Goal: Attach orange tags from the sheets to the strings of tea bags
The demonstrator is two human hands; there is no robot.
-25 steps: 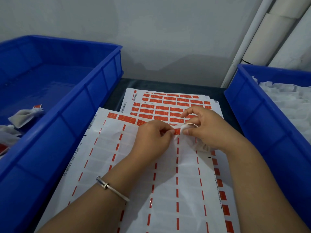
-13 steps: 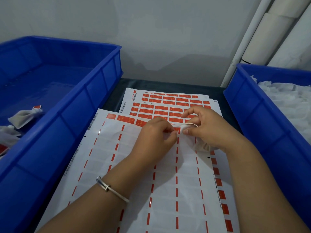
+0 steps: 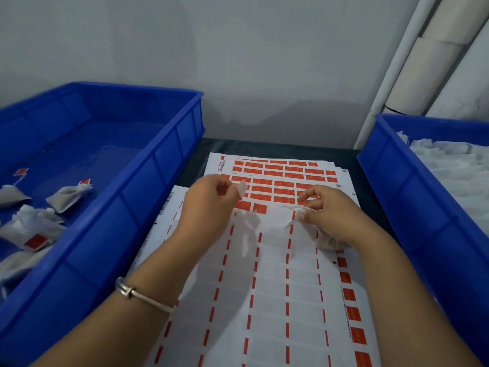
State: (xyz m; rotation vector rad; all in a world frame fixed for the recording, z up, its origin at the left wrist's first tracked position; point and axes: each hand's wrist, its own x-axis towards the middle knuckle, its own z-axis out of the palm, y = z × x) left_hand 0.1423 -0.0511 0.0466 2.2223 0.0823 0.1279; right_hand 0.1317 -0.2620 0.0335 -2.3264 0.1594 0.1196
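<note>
Dark desk (image 3: pixel 277 149), wall-side edge visible. Two large blue plastic crates stand on it, one at each side edge.

Left blue crate (image 3: pixel 148 186): holds finished white tea bags with orange tags (image 3: pixel 67 197), gathered toward its near-left end.

Right blue crate (image 3: pixel 412 207): filled with a heap of white untagged tea bags (image 3: pixel 455 170).

Between the crates: white backing sheet with most orange tags peeled away (image 3: pixel 264 300), lying over a stack of full sheets of orange rectangular tags (image 3: pixel 280 178) toward the desk's far edge.

Left hand (image 3: pixel 209 207): raised above the sheets, thumb and forefinger pinching a small pale, translucent scrap (image 3: pixel 242 188); silver bangle (image 3: pixel 140 295) on the wrist.

Right hand (image 3: pixel 330 215): fingers curled, pinching the thin white string (image 3: pixel 293 209) of a white mesh tea bag (image 3: pixel 326 241) tucked beneath the palm, resting on the peeled sheet near its right edge.
</note>
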